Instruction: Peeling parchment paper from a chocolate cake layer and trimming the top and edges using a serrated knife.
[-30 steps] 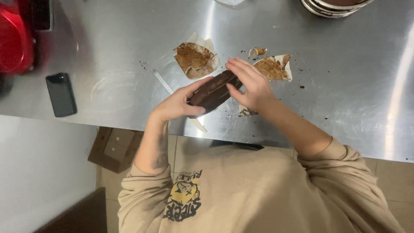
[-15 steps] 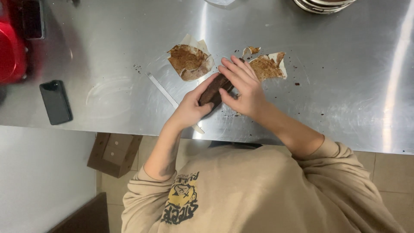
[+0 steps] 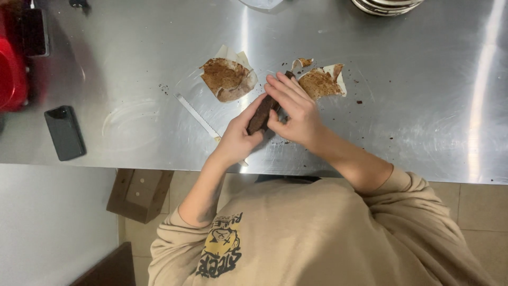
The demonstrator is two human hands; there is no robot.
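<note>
Steel table [image 3: 413, 122] — two stained papers [image 3: 227, 78], knife [image 3: 197, 115], dark phone [image 3: 64, 132], crumbs.

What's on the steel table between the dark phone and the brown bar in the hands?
In the head view, between the phone and the brown bar lies a thin serrated knife on otherwise bare steel.

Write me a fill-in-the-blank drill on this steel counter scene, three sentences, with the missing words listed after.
1. Both hands, the left hand and the right hand, hold one dark ____ bar.
2. The two torn paper liners are smeared with brown ____.
3. The black phone lies near the counter's ____ edge, left of the serrated knife.

Missing words: brown; crumbs; front
</note>
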